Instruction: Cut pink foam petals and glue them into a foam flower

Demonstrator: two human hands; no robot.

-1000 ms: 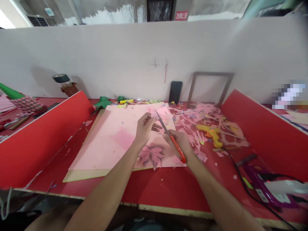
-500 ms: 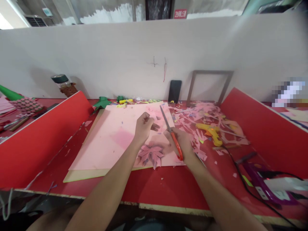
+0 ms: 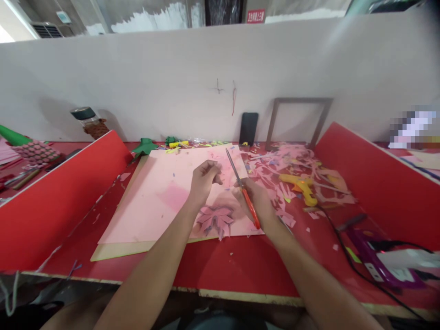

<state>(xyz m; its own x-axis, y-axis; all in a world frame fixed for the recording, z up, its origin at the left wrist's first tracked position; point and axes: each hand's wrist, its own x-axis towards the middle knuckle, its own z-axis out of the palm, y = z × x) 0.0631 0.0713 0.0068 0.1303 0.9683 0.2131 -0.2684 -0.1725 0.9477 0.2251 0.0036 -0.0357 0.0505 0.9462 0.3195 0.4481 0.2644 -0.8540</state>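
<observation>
Slanting through right fingers [image 3: 239, 196], red-handled scissors [image 3: 246, 199]

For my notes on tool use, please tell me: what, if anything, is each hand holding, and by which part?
The right hand holds the scissors by the red handles. Whether the left hand holds anything cannot be told.
</observation>
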